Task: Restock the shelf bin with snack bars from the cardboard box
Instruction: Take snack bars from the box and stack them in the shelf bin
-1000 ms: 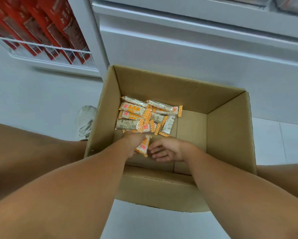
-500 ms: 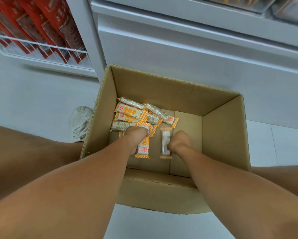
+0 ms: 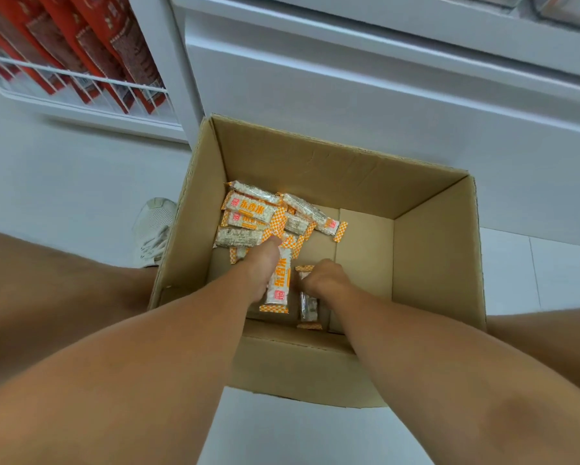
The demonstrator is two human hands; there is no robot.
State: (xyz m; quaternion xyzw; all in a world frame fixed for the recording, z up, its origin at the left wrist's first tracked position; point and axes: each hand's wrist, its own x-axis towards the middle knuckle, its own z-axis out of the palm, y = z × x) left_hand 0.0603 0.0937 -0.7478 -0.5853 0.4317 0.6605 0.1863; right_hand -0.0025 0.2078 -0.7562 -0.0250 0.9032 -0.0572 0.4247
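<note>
A: Both hands are down in the cardboard box [image 3: 432,250]. Left hand [image 3: 261,273] grips one snack bar [image 3: 279,286], label up, fingers curled round its left edge. Right hand [image 3: 322,281] is curled round a second bar [image 3: 308,305], clear wrapper side showing.

B: Rest of the stock?

A: Loose pile of bars [image 3: 255,216] at about 11 o'clock on the box floor, just past the left hand's knuckles. Box floor toward 3 o'clock is bare cardboard.

B: Shelf bin?

A: Can't tell which one. White shelving [image 3: 349,88] at 12 o'clock, a wire rack [image 3: 80,92] of red packets [image 3: 124,45] at 10 o'clock. No bin of these bars shows.

B: Step in hand?

A: Gathering, I'd say. One bar per hand, both held lengthwise, pointing 12 to 6.

B: How to do it well?

A: Hold each bar by its body, not the crimped checkered ends, which look slippery. Light squeeze, since puffed rice probably crushes. Lift straight up past the near wall at 6 o'clock so wrappers don't snag the flap. Better still, stack a few from the pile per hand first.

B: Anything else?

A: A shoe [image 3: 154,229] sits beside the box's left wall at 9 o'clock; knees flank the box.
</note>
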